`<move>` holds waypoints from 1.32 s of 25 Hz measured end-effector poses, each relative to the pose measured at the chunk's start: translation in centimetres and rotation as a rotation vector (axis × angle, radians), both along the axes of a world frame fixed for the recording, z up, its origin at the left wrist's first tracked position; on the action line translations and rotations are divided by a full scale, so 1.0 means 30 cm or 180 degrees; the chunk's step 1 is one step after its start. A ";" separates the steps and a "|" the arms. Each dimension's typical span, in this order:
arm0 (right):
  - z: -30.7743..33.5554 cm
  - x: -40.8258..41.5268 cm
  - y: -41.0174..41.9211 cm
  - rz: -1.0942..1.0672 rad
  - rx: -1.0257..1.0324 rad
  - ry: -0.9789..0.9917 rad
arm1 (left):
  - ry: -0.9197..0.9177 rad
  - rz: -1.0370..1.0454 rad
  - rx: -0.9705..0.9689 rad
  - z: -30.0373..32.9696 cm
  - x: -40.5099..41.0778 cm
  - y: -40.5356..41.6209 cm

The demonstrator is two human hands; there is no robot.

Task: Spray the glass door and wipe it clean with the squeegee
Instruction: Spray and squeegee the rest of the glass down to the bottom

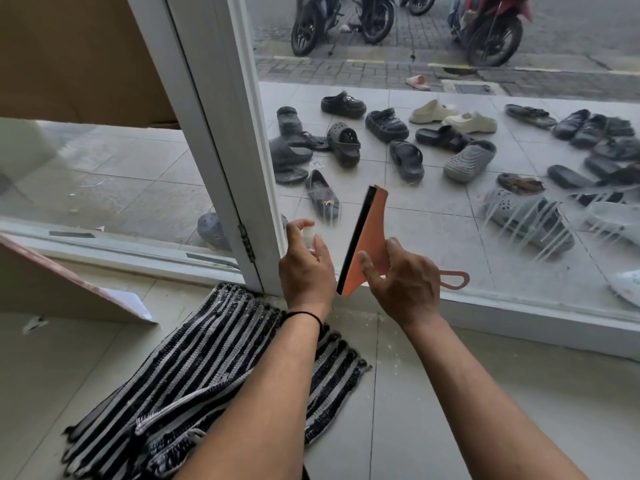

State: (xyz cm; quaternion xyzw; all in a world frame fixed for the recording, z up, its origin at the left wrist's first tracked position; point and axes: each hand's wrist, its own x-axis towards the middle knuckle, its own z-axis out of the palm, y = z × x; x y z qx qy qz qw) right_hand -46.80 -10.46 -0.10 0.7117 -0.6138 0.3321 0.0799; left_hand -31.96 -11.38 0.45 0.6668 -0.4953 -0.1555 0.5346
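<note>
- Pinching the orange squeegee (369,233) in my right grip (403,282), blade upright against the glass door (433,230).
- Left grip (306,268) curls round a small white spray bottle (309,237) (mostly hidden).

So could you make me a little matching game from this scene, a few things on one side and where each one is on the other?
Things:
1. squeegee
2. spray bottle
3. striped mat
4. sandals

Places:
A. on the floor inside, at the door frame
B. in the left hand
C. on the tiles outside the glass door
D. in the right hand

Pairs: 1-D, 2-B, 3-A, 4-C
</note>
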 end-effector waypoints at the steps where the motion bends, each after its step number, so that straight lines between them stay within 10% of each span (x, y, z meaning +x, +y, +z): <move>1: 0.001 0.011 -0.003 0.0071 -0.0018 0.0081 | 0.0005 -0.0036 -0.0028 0.010 0.000 0.010; 18: 0.123 0.420 -0.172 0.0019 -0.0314 0.0475 | -0.0370 0.0568 -0.0929 0.204 0.328 0.046; 33: 0.166 -0.052 -0.108 -0.0484 -0.0529 0.0486 | -0.0758 -0.0431 -0.0915 0.158 -0.130 -0.005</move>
